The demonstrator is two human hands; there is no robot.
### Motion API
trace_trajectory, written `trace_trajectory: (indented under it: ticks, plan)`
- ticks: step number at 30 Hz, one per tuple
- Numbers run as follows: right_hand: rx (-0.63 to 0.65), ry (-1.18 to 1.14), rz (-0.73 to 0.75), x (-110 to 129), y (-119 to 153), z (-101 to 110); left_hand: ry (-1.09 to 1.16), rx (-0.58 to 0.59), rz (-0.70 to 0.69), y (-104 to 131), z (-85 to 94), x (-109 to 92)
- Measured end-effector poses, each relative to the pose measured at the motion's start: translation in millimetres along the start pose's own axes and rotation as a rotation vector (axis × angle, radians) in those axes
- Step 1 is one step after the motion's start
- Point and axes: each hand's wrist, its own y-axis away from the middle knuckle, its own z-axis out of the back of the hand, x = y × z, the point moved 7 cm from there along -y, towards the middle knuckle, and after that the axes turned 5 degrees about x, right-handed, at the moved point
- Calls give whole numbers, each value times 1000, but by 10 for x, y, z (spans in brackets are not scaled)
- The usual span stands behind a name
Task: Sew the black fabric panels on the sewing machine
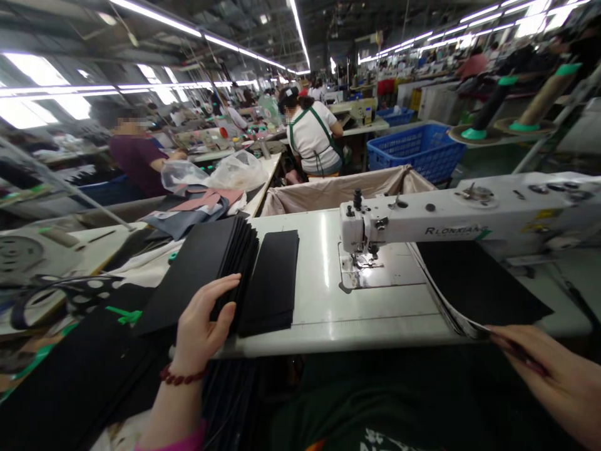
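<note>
My left hand [206,319] lies against the near right side of a thick stack of black panels [197,263]. Its fingers are stretched out and the thumb is apart. Just right of it is a narrower black stack [275,275] on the machine table. At the right, the fingers of my right hand [554,369] are closed at the near corner of black panels with pale edges [474,282], which lie under the sewing machine's arm. A slim dark object [528,360] shows in that hand; its kind is unclear. The sewing machine [413,216] stands between, with nothing under its needle.
Black-handled scissors [42,297] and more black pieces [79,357] lie at the left. Behind the table hangs a beige cloth-lined bin [328,194]. Beyond are a blue basket [413,150], thread cones [544,100] and a person in white [312,134] at work.
</note>
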Motion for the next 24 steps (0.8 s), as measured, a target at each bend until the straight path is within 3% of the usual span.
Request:
trace_trajectory:
  ticks: [3,6,8,11,13,16,19,22,24]
  plan:
    - [332,-86,190,900,-129,-374,231,138,-131,-151,-636,-645]
    - [564,-127,373,1634,-250,-859,336,445,-329,-137,-1483,-1399]
    - [630,-163,450,1878,-285,-1114,329,629,-489,-9,-1965,-1776]
    - [788,-364,490,1964,-224,-1328,272,708,-495,138,-2370,-1844]
    - [881,-525,435,1901,-205,-1347,235,703,-437,202,-2430,-1670]
    - [925,-689,326,1728,-336,-1317,178,656,-301,241,-2313,-1301]
    - [701,-582,217,1411,-745,-1357,126,588,-139,215,-2143,-1004]
    - [414,-186,162,1074,-1193,-1510,89,522,-5,133,-2068,-870]
    - [360,45,162,935,-1387,-1689,81,501,19,57,-2096,-868]
